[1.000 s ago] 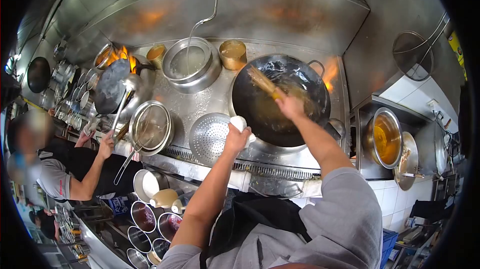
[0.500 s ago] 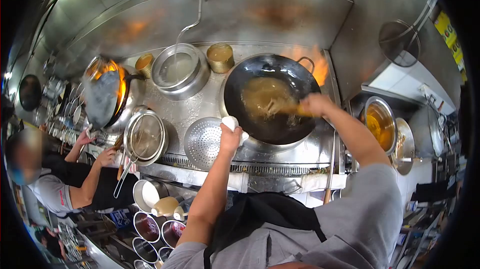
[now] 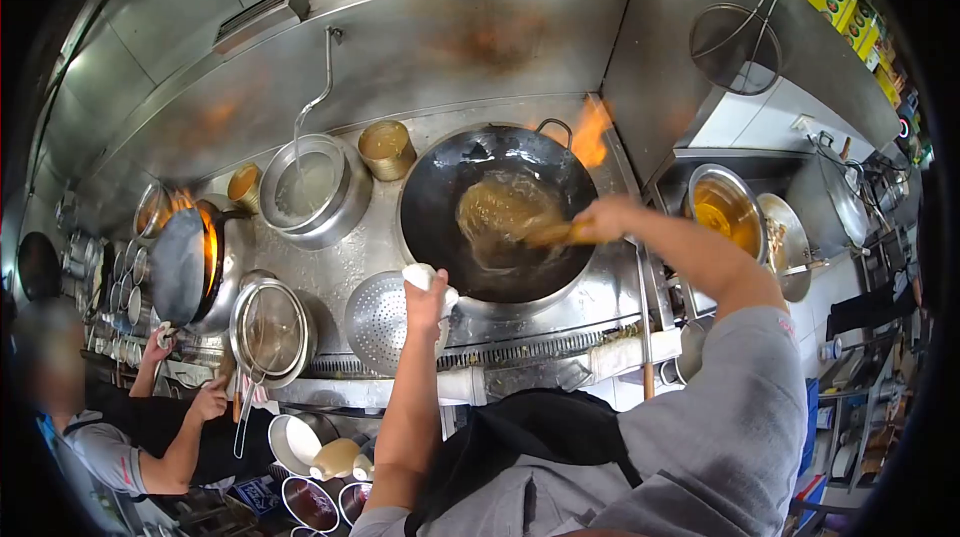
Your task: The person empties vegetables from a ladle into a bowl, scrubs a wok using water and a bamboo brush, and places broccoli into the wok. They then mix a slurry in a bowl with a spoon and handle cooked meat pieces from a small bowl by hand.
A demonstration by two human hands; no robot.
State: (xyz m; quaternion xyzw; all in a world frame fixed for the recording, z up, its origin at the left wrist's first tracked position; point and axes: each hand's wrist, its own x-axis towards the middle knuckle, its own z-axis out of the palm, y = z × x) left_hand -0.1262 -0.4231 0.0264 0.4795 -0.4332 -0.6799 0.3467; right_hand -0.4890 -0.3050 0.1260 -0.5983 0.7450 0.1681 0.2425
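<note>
A large black wok [image 3: 428, 212] sits on the burner, with brownish swirling liquid [image 3: 505, 209] in its bottom. My right hand [image 3: 603, 220] is closed around the handle end of what looks like a bamboo wok brush [image 3: 553, 234], whose far end is in the liquid and blurred by motion. At the wok's near left edge, my left hand [image 3: 426, 303] grips a folded white cloth [image 3: 421, 276]; the cloth hides whatever part of the wok lies under it. Beside that hand, a perforated ladle [image 3: 372, 315] lies on the steel stove top, partly behind my forearm.
Flames [image 3: 590, 134] rise behind the wok's right loop handle. Left of it stand a tin [image 3: 386, 149], a water pot [image 3: 335, 207] under a tap and a mesh strainer [image 3: 271, 327]. A co-worker's hand [image 3: 209, 402] is at left, near a flaming wok [image 3: 178, 267]. An oil bowl [image 3: 725, 187] stands right.
The view has shifted, so the stove appears further left and lower. The brush has moved within the wok, and the liquid swirls more widely. My left hand keeps the cloth at the rim.
</note>
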